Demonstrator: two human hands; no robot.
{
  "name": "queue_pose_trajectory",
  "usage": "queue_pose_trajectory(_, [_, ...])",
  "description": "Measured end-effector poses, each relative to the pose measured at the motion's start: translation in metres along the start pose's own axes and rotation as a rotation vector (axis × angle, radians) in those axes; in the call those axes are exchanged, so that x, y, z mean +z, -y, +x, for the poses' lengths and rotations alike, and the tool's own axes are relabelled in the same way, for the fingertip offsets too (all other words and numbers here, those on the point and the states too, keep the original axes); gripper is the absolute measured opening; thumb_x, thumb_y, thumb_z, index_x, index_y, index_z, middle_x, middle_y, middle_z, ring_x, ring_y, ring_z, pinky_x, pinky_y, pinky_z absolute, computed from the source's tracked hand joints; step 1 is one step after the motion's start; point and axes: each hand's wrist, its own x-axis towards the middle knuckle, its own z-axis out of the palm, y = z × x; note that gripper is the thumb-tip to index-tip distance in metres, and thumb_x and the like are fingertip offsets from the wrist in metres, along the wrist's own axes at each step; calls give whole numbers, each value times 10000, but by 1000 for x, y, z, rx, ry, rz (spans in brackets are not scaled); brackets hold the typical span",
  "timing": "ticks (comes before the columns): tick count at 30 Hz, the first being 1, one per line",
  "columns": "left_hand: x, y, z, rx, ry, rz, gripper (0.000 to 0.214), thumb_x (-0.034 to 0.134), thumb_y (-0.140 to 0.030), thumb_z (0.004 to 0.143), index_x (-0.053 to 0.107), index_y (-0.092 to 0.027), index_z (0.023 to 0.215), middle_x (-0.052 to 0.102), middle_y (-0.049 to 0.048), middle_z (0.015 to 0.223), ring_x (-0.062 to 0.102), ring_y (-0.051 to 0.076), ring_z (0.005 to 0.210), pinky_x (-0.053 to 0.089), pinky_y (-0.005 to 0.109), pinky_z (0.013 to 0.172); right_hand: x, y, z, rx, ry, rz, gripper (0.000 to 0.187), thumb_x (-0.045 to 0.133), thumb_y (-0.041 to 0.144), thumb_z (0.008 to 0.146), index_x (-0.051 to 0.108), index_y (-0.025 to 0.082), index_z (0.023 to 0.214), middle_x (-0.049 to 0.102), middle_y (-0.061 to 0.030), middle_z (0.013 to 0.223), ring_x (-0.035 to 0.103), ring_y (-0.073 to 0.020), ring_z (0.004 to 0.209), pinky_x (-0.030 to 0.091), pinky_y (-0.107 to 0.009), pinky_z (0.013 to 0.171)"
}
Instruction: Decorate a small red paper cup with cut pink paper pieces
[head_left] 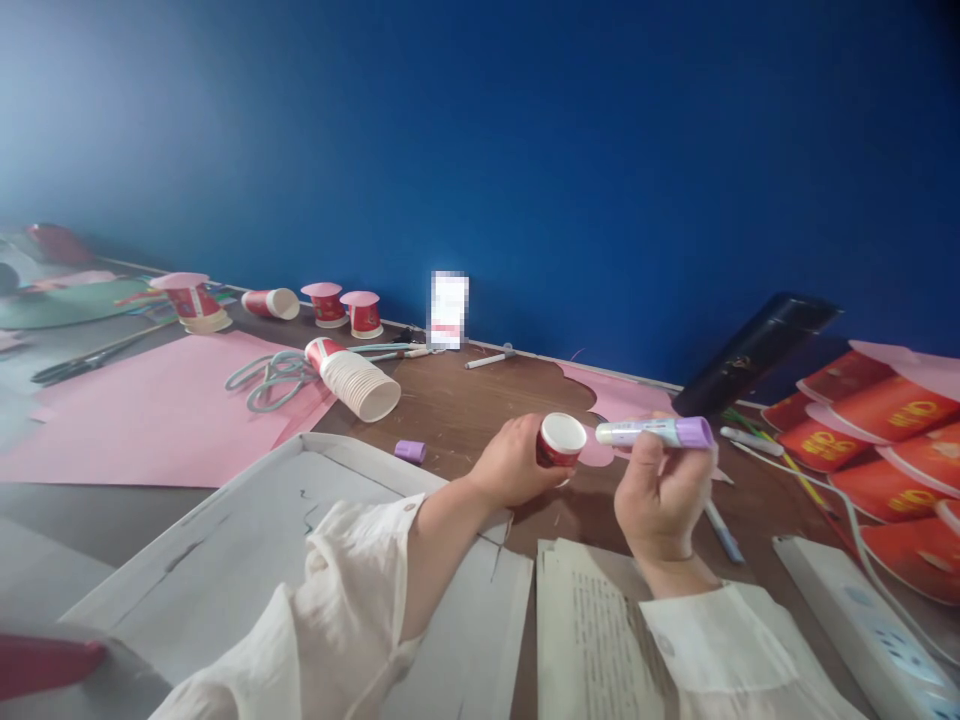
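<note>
My left hand (510,462) is wrapped round a red paper cup (562,440), whose pale round end faces up toward me. In my right hand (664,495) is a glue stick (652,433) with a purple base, held almost level, its white tip pointing left at the cup and a little apart from it. The purple glue cap (410,452) lies on the brown table to the left of my left hand. Behind the cup and glue stick is a pink paper piece (598,446), partly hidden.
A stack of paper cups (352,380) lies beside a grey-green cord (262,380) and pink sheets (172,420). Cups with pink discs (365,315) stand by the blue wall. A black bottle (754,350), red envelopes (900,450), a power strip (870,630) and a white box lid (247,560) surround my arms.
</note>
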Motion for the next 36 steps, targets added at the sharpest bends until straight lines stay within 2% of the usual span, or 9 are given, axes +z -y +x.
queue_pose_trajectory(5, [1, 1, 1, 16, 3, 20, 466, 762, -447, 729, 586, -194, 1078, 672, 107, 1125, 621, 299, 1054, 510, 406, 889, 0, 14, 4, -44, 51, 31, 244, 549, 377, 943, 594, 182, 1083, 695, -160, 1011, 712, -285, 909, 574, -451, 780])
queue_pose_trajectory(10, [1, 1, 1, 4, 13, 33, 469, 760, -450, 730, 583, -190, 1077, 670, 110, 1123, 622, 301, 1048, 509, 409, 888, 1, 12, 1, -12, 125, 33, 256, 559, 373, 941, 577, 179, 1106, 697, -163, 1034, 710, -278, 916, 579, -447, 781])
queue_pose_trajectory(23, [1, 1, 1, 20, 8, 28, 460, 768, -461, 735, 594, -196, 1068, 676, 94, 1107, 624, 289, 1028, 506, 398, 881, 2, -1, 1, -17, 112, -111, 276, 551, 438, 929, 565, 180, 1028, 669, -137, 917, 663, -281, 821, 526, -431, 715])
queue_pose_trajectory(27, [0, 2, 1, 24, 12, 22, 506, 778, -481, 722, 592, -195, 1097, 672, 98, 1125, 616, 300, 1049, 504, 401, 883, 0, 4, 4, 4, 55, -98, 290, 535, 445, 940, 586, 176, 1034, 668, -136, 924, 669, -296, 887, 524, -466, 799])
queue_pose_trajectory(33, [-2, 0, 2, 22, 26, 26, 441, 771, -450, 731, 601, -208, 1058, 674, 84, 1111, 618, 285, 1036, 504, 384, 870, -2, 12, 5, 20, 160, -19, 285, 567, 447, 934, 612, 191, 1053, 705, -140, 994, 695, -269, 899, 553, -417, 774])
queue_pose_trajectory(36, [-1, 0, 2, 15, 31, 31, 464, 771, -449, 734, 595, -202, 1086, 670, 90, 1118, 614, 286, 1035, 505, 388, 862, -1, 9, 4, 27, 158, -58, 290, 571, 464, 925, 604, 194, 1026, 696, -129, 952, 685, -267, 852, 548, -412, 735])
